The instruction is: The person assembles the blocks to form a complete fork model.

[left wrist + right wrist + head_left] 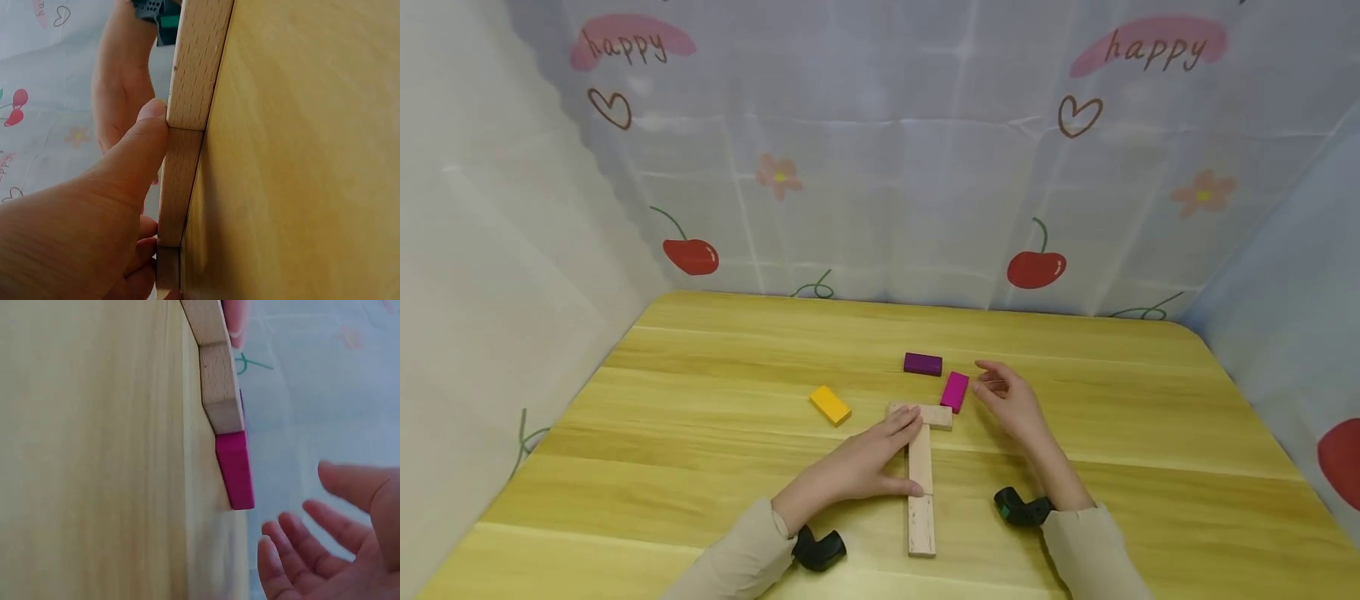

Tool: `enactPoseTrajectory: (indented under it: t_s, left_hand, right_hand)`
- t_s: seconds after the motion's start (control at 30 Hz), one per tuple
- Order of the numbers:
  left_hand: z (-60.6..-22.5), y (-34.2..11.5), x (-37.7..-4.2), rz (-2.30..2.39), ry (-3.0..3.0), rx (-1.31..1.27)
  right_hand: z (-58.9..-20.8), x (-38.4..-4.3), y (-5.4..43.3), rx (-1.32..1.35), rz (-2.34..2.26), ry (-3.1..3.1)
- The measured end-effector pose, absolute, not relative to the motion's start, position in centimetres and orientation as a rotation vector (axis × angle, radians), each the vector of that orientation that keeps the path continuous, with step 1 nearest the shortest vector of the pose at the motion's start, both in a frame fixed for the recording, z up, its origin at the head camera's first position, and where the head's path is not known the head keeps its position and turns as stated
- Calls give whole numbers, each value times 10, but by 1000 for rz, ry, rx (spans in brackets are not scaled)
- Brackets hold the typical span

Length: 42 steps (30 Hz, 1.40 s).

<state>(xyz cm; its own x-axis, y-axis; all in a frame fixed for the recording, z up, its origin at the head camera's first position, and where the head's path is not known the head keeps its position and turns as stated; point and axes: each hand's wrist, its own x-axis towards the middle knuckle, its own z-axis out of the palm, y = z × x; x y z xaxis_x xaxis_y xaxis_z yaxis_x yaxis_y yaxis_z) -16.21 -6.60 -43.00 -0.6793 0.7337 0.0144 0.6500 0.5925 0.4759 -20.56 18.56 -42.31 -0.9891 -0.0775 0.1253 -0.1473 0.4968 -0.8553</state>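
Three plain wooden blocks lie flat on the table in a T shape: a crosspiece [936, 418] at the far end, then an upper stem block [921, 460] and a lower stem block [921, 529] end to end. My left hand [861, 462] rests on them from the left, fingertips on the crosspiece and thumb at the joint between the stem blocks. A magenta block [955, 392] lies slanted by the crosspiece's right end. To the right of it my right hand [1013, 407] hovers with relaxed, spread fingers, holding nothing, as the right wrist view also shows.
A purple block [922, 364] lies beyond the T. Left of the crosspiece is a yellow block [830, 406]. Black wrist devices sit at both cuffs. A patterned curtain [880, 183] hangs behind the wooden table [700, 467], with pale walls at both sides.
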Motion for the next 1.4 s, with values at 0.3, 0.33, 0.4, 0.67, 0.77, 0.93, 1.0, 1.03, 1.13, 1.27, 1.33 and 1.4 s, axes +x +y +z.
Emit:
enactPoseTrajectory:
  t_s: [0.3,0.33,0.4,0.67,0.77,0.93,1.0,1.03,1.13,1.27,1.33,1.4]
  left_hand:
    - [-428,-66,-164,690,2630,1153]
    - [-428,-66,-164,690,2630,1155]
    - [-429,-66,-164,688,2633,1163]
    - [-431,-67,-166,697,2636,1182]
    - [-431,-66,-165,703,2627,1186]
    - [-434,-66,-165,674,2639,1188]
    - [-432,-65,-165,669,2633,1178]
    - [-430,-65,-165,672,2624,1167]
    - [-422,-64,-169,672,2619,1135]
    - [-406,-66,-187,756,2616,1060]
    - [-400,-68,-205,884,2607,1001]
    - [-398,-70,-226,1022,2601,943]
  right_hand:
    - [-417,-164,171,802,1400,-2701]
    - [-418,-160,170,848,1395,-2712]
    - [-419,-152,167,914,1364,-2744]
    - [-420,-136,161,1009,1194,-2870]
    - [-422,-135,161,1051,1147,-2875]
    - [-425,-135,161,1133,1059,-2867]
    - [-425,-135,162,1150,1042,-2867]
    - [-425,-135,163,1156,1040,-2866]
    - [-424,-135,164,1158,1052,-2860]
    - [-424,-136,164,1162,1065,-2863]
    - [-425,-136,163,1158,1073,-2868]
    - [-426,-135,163,1152,1074,-2876]
